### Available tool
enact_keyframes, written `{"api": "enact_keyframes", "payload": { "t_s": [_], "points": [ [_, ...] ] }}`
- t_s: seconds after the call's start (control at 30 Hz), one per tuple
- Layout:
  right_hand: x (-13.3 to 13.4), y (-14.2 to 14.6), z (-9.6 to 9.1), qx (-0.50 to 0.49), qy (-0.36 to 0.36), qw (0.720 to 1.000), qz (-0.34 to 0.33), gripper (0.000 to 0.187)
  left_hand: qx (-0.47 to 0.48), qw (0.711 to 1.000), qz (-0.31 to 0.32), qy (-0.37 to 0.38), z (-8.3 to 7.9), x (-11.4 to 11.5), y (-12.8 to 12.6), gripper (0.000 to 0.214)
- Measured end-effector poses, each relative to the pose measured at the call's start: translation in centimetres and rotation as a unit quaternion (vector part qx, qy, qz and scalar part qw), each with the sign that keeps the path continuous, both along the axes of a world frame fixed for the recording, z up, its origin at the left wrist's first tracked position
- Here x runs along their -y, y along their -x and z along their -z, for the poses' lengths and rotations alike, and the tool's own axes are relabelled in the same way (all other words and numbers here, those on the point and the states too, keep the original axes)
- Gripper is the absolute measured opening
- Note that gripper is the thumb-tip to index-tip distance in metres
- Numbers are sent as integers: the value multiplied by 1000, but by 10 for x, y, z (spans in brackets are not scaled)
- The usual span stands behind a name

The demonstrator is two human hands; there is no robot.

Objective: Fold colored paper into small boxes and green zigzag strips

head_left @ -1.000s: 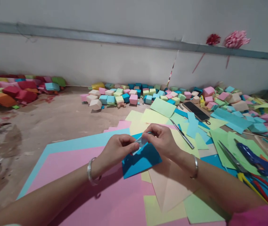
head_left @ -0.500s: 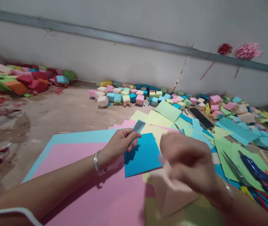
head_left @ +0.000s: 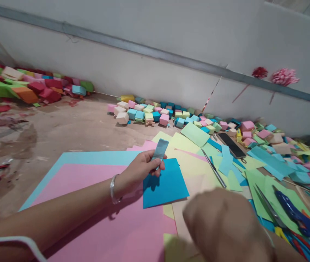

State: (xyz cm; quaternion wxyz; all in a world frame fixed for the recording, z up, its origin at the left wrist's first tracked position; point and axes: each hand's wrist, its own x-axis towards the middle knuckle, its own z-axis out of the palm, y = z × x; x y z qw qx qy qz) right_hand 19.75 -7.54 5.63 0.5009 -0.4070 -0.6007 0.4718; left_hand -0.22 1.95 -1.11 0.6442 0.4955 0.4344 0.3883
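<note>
My left hand point(head_left: 152, 163) pinches a small folded piece of light blue paper point(head_left: 160, 149) between thumb and fingers, one end sticking up. Just beneath it lies a square of darker blue paper point(head_left: 168, 187), on top of large pink sheets point(head_left: 97, 211) and a light blue sheet point(head_left: 70, 158). In the lower right, my right hand point(head_left: 222, 225) is smeared by motion, its back towards me and its fingers hidden. It hovers over a peach paper sheet point(head_left: 180, 214), and whether it holds anything does not show.
On the right lie scissors point(head_left: 269, 207), a blue-handled tool point(head_left: 293, 211), a slim pen-like tool point(head_left: 214, 168) and a phone point(head_left: 231, 145) among loose paper. Folded paper blocks point(head_left: 155, 114) line the wall, with a bigger colourful heap point(head_left: 43, 87) at left.
My right hand has moved down and closer to me, uncovering the pen-like tool. My left hand keeps hold of the folded paper, now tilted more upright. The view has shifted slightly.
</note>
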Motion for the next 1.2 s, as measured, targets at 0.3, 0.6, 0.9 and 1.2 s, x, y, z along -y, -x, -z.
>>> {"api": "enact_keyframes", "payload": {
  "t_s": [0.3,0.6,0.9,1.2],
  "points": [
    [-91,18,72,3,121,990,-68,19,-17,991,135,1,-4,14,-6,28],
    [-101,4,72,8,132,989,-62,33,-92,977,190,-16,-5,9,2,32],
    [-103,6,64,48,58,996,50,26,-62,990,123,23,-4,-2,-2,29],
    [-97,13,68,166,-83,983,1,19,-195,953,60,-224,21,8,3,27]
  ]
}}
